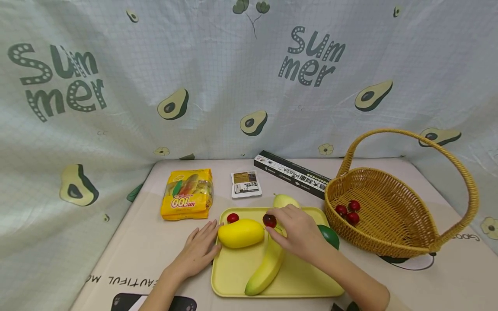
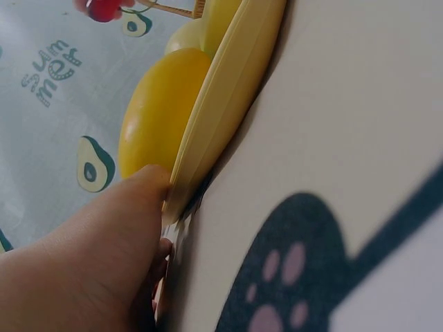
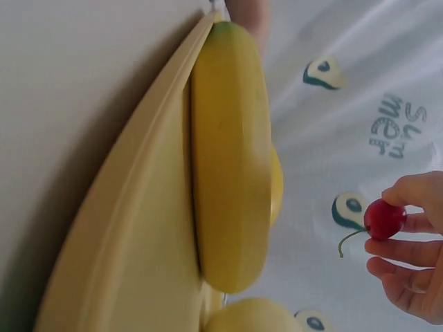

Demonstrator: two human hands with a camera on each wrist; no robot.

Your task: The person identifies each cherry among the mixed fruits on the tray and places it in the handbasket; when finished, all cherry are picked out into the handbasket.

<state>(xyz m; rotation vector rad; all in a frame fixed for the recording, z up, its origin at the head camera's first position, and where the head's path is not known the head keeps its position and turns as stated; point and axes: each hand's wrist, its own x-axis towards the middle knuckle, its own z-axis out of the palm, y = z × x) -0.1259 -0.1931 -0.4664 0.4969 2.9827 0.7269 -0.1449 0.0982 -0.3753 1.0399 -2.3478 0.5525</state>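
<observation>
Right hand (image 1: 297, 229) pinches 1 cherry (image 1: 269, 220) over the tray (image 1: 301, 278), basket (image 1: 391, 209) holding 3 cherries (image 1: 352, 218) off to its right; left hand (image 1: 198, 250), farther from it, fingers straight, touches the tray.

The green fruit (image 1: 328, 236) stands between the right grip (image 1: 294, 229) and the wicker basket (image 1: 383, 201), whose tall handle (image 1: 389, 131) arches over its mouth; cherries (image 1: 352, 217) occupy its left side, leaving room rightward. Across the tray (image 1: 311, 276), banana (image 1: 268, 265) and mango (image 1: 241, 233) block low passage.
</observation>
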